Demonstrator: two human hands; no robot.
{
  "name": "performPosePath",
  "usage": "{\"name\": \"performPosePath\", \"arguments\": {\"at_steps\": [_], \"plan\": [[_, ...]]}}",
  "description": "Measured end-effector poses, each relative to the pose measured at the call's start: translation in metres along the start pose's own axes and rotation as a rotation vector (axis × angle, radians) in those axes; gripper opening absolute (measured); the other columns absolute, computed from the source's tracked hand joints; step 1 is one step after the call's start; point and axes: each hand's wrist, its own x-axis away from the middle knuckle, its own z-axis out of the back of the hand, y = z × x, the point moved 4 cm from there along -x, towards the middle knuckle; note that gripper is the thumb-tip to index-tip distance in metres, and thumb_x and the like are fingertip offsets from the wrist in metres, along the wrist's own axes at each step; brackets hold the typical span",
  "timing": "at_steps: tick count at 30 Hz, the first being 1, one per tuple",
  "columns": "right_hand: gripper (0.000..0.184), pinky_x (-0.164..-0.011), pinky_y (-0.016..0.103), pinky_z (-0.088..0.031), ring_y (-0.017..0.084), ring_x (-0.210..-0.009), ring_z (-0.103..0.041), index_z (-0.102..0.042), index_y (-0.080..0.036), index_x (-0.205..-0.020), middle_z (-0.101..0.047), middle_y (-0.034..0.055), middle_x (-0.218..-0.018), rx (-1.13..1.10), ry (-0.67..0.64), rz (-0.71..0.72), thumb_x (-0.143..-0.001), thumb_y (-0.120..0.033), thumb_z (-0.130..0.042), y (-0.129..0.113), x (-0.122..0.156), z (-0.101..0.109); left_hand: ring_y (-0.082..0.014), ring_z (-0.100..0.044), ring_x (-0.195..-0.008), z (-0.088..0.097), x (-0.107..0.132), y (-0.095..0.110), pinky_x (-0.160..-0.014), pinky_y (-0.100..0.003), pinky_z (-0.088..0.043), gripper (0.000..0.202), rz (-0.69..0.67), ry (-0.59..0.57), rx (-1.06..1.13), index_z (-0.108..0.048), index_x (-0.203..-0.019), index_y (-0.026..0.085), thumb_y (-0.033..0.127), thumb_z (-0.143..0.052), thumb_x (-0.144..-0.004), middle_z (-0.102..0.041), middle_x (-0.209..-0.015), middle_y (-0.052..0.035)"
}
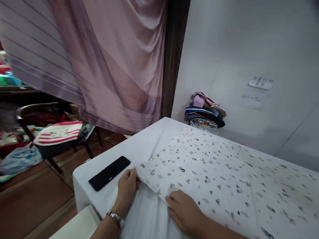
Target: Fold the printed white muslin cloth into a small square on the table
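A white cloth printed with small grey and olive motifs (206,167) lies spread over a table with a plain white cover (147,145). My left hand (128,185), with a metal watch on its wrist, is closed on the near left corner of the printed cloth. Farther right along the same edge, my right hand (184,212) is closed with its fingers curled over the cloth's hem. Between the two hands the edge runs fairly straight. A black smartphone (110,173) rests on the white cover, just left of my left hand.
Folded clothes (204,111) are stacked at the table's far end against a pale wall (252,47) with paper notes. Pink curtains (122,56) hang behind. On the left stands a chair (58,135) with a striped cloth. A pale surface (69,235) juts in at lower left.
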Motion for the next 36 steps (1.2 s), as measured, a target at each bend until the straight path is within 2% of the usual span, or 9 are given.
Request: {"name": "performPosePath", "arguments": {"at_steps": [4,9,16,20,25,29,36], "plan": [[0.025,-0.082,0.034,-0.042,0.020,-0.089,-0.046,-0.051,-0.018,-0.112,-0.055,0.0076,-0.098,0.080,0.038,0.012,-0.090,-0.016,-0.039,0.001,0.019,0.000,-0.0139,-0.049,-0.043,0.001,-0.003,-0.001,-0.045,-0.026,-0.041,0.032,-0.006,0.003,-0.054,-0.054,-0.067,0.018,0.049,-0.049,-0.072,-0.054,-0.051,0.0027],[0.017,-0.079,0.033,-0.042,0.020,-0.087,-0.047,-0.054,-0.017,-0.101,-0.057,0.0069,-0.094,0.138,0.013,-0.015,-0.087,-0.016,-0.045,0.003,0.018,0.000,-0.0148,-0.050,-0.045,0.002,-0.003,0.008,-0.046,-0.026,-0.039,0.032,-0.040,0.028,-0.198,-0.055,-0.064,0.018,0.047,-0.046,-0.074,-0.056,-0.051,0.0010],[0.018,-0.078,0.028,-0.042,0.017,-0.089,-0.051,-0.059,-0.019,-0.090,-0.057,0.0057,-0.093,-0.083,-0.019,-0.142,-0.091,-0.018,-0.041,0.006,0.020,0.017,-0.0128,-0.047,-0.043,-0.005,0.006,0.020,-0.044,-0.024,-0.035,0.028,-0.108,0.046,-0.203,-0.052,-0.058,0.018,0.040,-0.046,-0.074,-0.052,-0.045,0.0014],[0.019,-0.075,0.028,-0.042,0.017,-0.088,-0.052,-0.061,-0.020,-0.087,-0.055,0.0047,-0.090,-0.092,-0.057,-0.196,-0.092,-0.023,-0.043,0.010,0.013,0.013,-0.0129,-0.050,-0.043,-0.007,0.006,0.017,-0.045,-0.024,-0.037,0.027,-0.079,0.073,-0.185,-0.052,-0.061,0.018,0.040,-0.046,-0.075,-0.054,-0.047,0.0013],[0.026,-0.069,0.025,-0.040,0.013,-0.076,-0.052,-0.059,-0.019,-0.075,-0.052,0.0008,-0.078,-0.174,-0.039,-0.202,-0.093,-0.020,-0.040,0.016,0.005,0.013,-0.0126,-0.050,-0.041,-0.007,0.001,0.009,-0.044,-0.024,-0.038,0.025,-0.078,0.086,-0.158,-0.052,-0.062,0.017,0.038,-0.046,-0.075,-0.054,-0.047,0.0017],[0.024,-0.069,0.024,-0.040,0.013,-0.076,-0.052,-0.060,-0.020,-0.083,-0.053,0.0007,-0.080,-0.178,0.007,-0.203,-0.093,-0.022,-0.039,0.019,0.008,0.012,-0.0120,-0.050,-0.039,-0.007,-0.002,0.002,-0.043,-0.023,-0.038,0.026,-0.066,0.089,-0.118,-0.051,-0.063,0.017,0.040,-0.046,-0.076,-0.054,-0.047,0.0020],[0.015,-0.071,0.027,-0.040,0.018,-0.086,-0.050,-0.057,-0.020,-0.089,-0.054,0.0048,-0.091,-0.032,-0.046,-0.124,-0.092,-0.025,-0.043,0.009,0.014,0.001,-0.0111,-0.048,-0.039,-0.006,0.000,0.006,-0.041,-0.023,-0.038,0.027,-0.042,0.089,-0.071,-0.051,-0.062,0.017,0.041,-0.048,-0.073,-0.052,-0.047,0.0026]]}}
